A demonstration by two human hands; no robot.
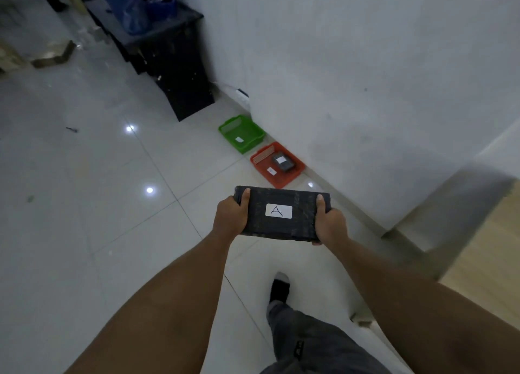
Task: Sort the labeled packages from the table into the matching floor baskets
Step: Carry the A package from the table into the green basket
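Observation:
I hold a flat black package (281,227) with a white label marked "A" in front of me, above the tiled floor. My left hand (229,217) grips its left end and my right hand (330,223) grips its right end. Just beyond it, against the wall, sits a red basket (274,178) holding a small dark package (282,161) with a white label, plus a white tag on the basket floor. Farther along the wall stands a green basket (244,145) with only a white tag inside.
A black bin (180,72) with blue bags stands past the green basket. A white wall (365,78) runs along the right. A wooden tabletop (484,261) shows at the right edge. My foot (279,289) is on the white tiles below the package.

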